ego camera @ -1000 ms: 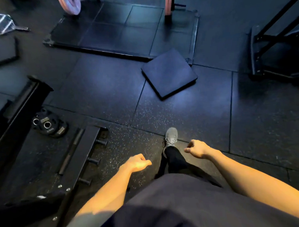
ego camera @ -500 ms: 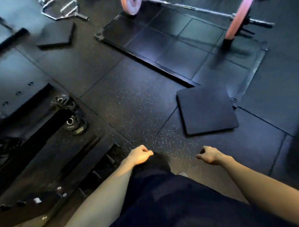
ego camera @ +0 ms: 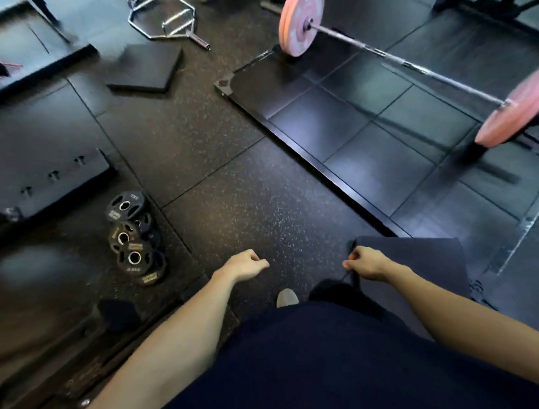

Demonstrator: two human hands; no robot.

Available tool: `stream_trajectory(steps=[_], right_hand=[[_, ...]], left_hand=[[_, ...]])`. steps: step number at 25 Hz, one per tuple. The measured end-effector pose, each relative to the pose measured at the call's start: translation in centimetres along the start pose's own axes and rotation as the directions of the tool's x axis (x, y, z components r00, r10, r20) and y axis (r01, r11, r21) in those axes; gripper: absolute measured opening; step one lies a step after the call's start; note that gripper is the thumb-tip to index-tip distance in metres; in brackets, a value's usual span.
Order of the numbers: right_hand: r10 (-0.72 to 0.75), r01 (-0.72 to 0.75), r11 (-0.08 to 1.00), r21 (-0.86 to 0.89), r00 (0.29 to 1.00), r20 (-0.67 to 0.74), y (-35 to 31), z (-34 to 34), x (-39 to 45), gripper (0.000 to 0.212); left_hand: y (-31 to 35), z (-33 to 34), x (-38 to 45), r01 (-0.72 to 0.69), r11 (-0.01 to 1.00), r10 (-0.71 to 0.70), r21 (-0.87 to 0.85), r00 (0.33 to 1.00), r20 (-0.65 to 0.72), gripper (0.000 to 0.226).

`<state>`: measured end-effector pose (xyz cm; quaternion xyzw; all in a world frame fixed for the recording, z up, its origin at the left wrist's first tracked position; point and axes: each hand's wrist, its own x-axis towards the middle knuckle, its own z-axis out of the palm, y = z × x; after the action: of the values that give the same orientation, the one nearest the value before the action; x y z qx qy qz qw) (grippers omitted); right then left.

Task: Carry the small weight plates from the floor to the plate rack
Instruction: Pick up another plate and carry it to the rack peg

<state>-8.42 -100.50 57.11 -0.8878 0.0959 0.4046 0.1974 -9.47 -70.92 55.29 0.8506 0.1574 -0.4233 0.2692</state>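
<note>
Standing over rubber floor point(ego camera: 230, 181), both hands loosely curled and empty. Small black weight plates point(ego camera: 133, 238) lie heaped on the floor just beyond the left hand point(ego camera: 243, 266). The right hand point(ego camera: 367, 262) hangs apart. Overlapping plates could slide if grabbed carelessly.

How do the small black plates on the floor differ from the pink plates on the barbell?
The small black plates lie flat in a loose overlapping pile; the pink plates stand upright on the barbell. The black ones look far smaller and have grip cutouts; the pink ones look solid. Both are round with a centre hole.
</note>
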Motion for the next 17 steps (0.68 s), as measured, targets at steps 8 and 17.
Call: stream_trajectory(steps=[8, 17], right_hand=[[-0.097, 0.127, 0.971, -0.204, 0.984, 0.152, -16.4, -10.0, 15.9, 0.037], [-0.268, 0.492, 0.717, -0.493, 0.848, 0.456, -44.0, -18.1, 31.2, 0.047]], left_hand=[[1.3, -13.3, 9.8, 0.167, 0.952, -0.174, -0.256, 0.985, -0.006, 0.044], [-4.9, -28.5, 14.0, 0.302, 0.566, -0.512, -0.767, 0.858, -0.040, 0.043]])
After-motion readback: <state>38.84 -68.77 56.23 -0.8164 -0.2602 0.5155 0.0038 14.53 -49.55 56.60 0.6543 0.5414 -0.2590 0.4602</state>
